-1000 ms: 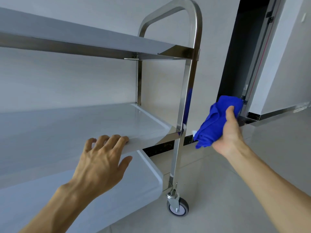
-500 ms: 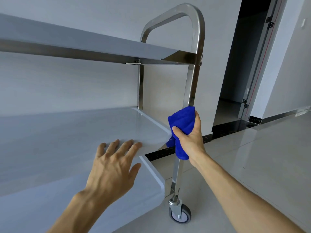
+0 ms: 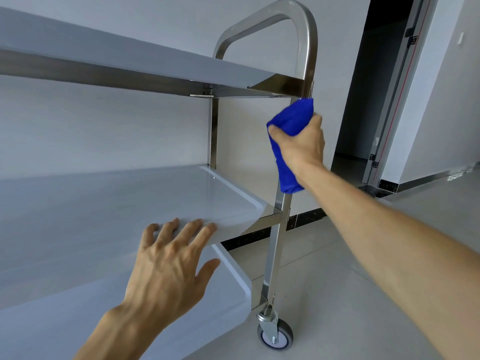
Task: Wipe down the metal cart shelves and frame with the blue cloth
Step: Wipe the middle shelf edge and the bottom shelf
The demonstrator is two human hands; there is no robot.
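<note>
The right hand [image 3: 301,144] is closed around the blue cloth [image 3: 289,141], which is wrapped about the near upright post [image 3: 276,242] of the metal cart, just under the top shelf [image 3: 130,61]. The left hand [image 3: 166,263] is laid flat, fingers spread, on the front edge of the middle shelf [image 3: 117,201], apparently to steady the cart. The frame is judged to be the part in hand. No clear sign of wiping is shown on the shelves, so the bottom shelf [image 3: 65,320], the handle [image 3: 298,29] and the far post [image 3: 212,131] may be left to do.

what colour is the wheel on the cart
Grey tyre with a white hub, in a silver metal fork; wheel shows in the head view.
</note>
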